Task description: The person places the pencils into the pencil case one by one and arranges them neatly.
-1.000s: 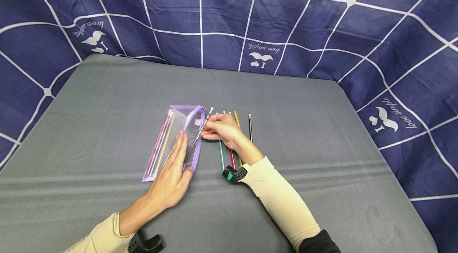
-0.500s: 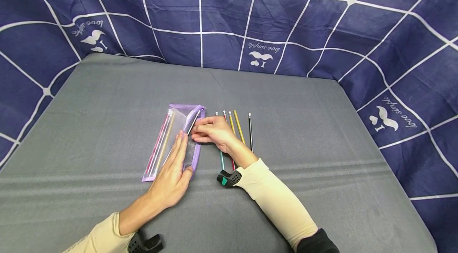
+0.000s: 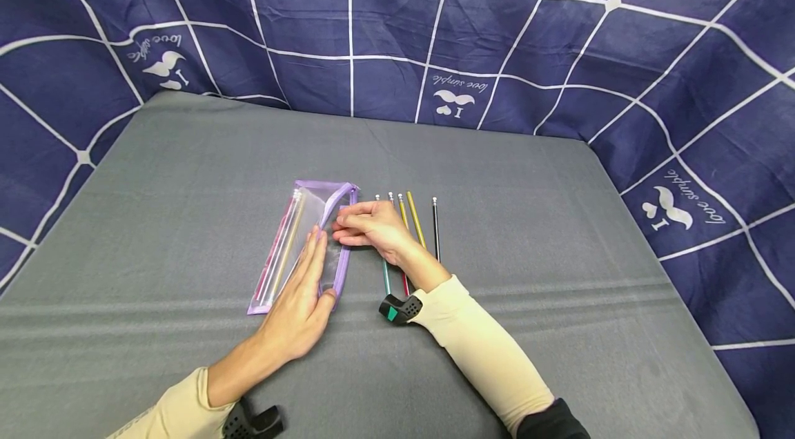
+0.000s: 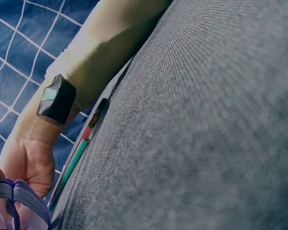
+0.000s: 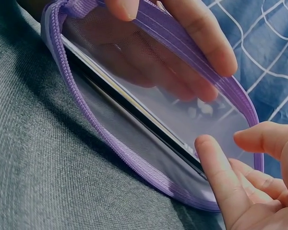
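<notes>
Left grip (image 3: 299, 308): laid straight-fingered on pouch (image 3: 342, 266), seemingly to part its mouth | Right grip (image 3: 373, 226): loosely spread at that mouth, pinching nothing visible | Black pencil (image 5: 151, 128): inside pouch | Loose pencils (image 3: 417, 221): beside it on worktop (image 3: 546, 218), likely spaced for easy reach

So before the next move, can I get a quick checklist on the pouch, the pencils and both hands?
1. Pouch mouth open: ok, its purple edges stand apart.
2. Left hand holding the upper edge: ok, fingers lie on both sides of it.
3. Dark pencil fully inside: cannot tell, one end is hidden behind the fingers.
4. Right hand out of the mouth: not ok, its fingertips are at the opening.
5. Loose pencils apart from the pouch: ok, five lie beside it on the table.
</notes>
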### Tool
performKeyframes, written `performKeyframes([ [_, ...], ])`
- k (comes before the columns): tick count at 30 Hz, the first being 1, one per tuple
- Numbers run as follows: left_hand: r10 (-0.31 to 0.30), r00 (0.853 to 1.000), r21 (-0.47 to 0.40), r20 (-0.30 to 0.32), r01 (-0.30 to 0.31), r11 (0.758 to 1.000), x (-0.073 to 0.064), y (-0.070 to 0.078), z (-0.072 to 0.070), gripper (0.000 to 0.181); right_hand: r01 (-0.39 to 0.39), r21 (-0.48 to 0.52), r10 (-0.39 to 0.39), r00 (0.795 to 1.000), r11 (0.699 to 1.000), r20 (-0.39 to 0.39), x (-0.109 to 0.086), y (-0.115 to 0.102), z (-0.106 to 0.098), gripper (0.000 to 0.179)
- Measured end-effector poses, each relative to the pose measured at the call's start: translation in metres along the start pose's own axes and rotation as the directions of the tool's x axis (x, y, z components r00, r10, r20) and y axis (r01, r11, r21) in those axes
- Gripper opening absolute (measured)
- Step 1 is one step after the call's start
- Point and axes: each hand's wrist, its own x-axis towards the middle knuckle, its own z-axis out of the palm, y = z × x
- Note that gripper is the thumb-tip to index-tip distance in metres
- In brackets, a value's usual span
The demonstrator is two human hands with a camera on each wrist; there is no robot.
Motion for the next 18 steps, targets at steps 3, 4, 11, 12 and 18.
performKeyframes([
  [3,0.001,1.000,0.001,0.000,-0.001,1.000,-0.0002,-0.0002,0.0002,0.083,0.004,-0.002,-0.004,1.000,1.000,0.003,0.0002,0.0003,-0.0008,0.030],
  [4,0.002,1.000,0.001,0.000,-0.002,1.000,-0.0003,-0.0003,0.0002,0.083,0.005,-0.006,-0.005,1.000,1.000,0.005,0.0001,0.0004,-0.0011,0.030],
  [11,0.013,1.000,0.000,-0.005,-0.013,1.000,-0.0009,-0.0005,0.0006,0.083,0.004,-0.058,-0.003,1.000,0.998,0.014,-0.0028,-0.0007,-0.0042,0.030],
  [12,0.015,1.000,0.001,-0.006,-0.015,1.000,-0.0011,-0.0005,0.0006,0.083,0.005,-0.063,-0.004,1.000,0.998,0.015,-0.0033,-0.0010,-0.0048,0.030],
  [18,0.018,1.000,0.013,-0.010,-0.018,1.000,-0.0019,0.0001,0.0006,0.083,0.007,-0.070,-0.006,1.000,0.998,0.012,-0.0048,-0.0020,-0.0093,0.030],
])
